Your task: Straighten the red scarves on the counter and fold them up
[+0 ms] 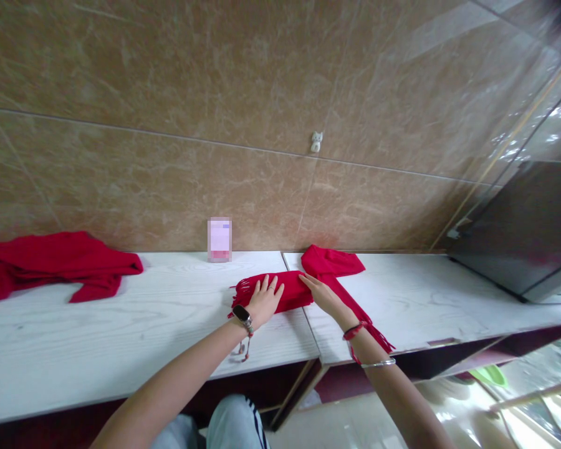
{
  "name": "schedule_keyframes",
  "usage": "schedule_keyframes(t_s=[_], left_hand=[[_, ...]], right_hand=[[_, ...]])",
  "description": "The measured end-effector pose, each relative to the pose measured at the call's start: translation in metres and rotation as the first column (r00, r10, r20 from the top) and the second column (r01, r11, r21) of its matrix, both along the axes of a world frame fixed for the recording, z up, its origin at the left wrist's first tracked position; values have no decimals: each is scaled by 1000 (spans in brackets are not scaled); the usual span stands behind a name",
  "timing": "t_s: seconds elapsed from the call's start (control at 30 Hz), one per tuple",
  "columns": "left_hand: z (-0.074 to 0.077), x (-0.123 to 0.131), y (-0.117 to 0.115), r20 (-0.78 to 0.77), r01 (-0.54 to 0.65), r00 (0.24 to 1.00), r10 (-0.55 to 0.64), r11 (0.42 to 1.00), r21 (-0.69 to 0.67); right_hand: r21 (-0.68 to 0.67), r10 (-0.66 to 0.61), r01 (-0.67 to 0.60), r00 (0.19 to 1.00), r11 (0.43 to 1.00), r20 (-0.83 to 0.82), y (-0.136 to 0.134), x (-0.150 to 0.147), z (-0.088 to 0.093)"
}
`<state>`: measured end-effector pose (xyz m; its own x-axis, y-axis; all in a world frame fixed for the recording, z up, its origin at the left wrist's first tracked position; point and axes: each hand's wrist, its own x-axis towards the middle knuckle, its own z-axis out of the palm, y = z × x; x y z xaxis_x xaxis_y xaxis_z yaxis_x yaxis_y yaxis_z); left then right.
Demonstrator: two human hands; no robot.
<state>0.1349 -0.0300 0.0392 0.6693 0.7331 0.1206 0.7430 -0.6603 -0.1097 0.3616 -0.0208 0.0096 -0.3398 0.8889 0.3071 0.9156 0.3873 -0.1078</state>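
Observation:
A folded red scarf (293, 293) with fringe at its left end lies on the white countertop. My left hand (264, 303) rests flat on its left part, fingers spread, with a dark watch and beaded bracelet at the wrist. My right hand (325, 295) touches the scarf's right end with its fingers stretched out to the left; their undersides are hidden. Just right of this hand, another red fringed cloth (331, 260) lies loosely, one strip running down under my right forearm to the counter's front edge.
A red garment (60, 265) lies at the left of the countertop (177, 324). A phone-like blurred screen (219, 239) leans on the tiled wall, which bears a small white cat-shaped hook (316, 142). A grey appliance (523, 231) stands at the right; a green basin (490, 375) is below.

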Motion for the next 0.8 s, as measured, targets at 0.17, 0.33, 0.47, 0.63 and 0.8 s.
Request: schedule_keyframes(t_s=[0.17,0.33,0.47,0.63,0.8], left_hand=[[0,-1,7,11,34,999,-34,999,-33],[-3,-4,13,-2,58,998,-58,993,-107],[5,2,12,20,70,997,-68,988,-135],[0,14,18,148,39,988,-41,999,20],[-20,8,27,132,48,990,-46,999,-13]], right_hand=[[-13,13,-13,999,1000,-29,1,4,-2],[26,1,6,972,1000,-235,-1,7,-16],[47,-5,25,930,999,-368,2,8,-19],[-15,-215,240,839,971,-500,4,-1,-20],[8,-127,136,945,991,-300,-2,-3,-17]])
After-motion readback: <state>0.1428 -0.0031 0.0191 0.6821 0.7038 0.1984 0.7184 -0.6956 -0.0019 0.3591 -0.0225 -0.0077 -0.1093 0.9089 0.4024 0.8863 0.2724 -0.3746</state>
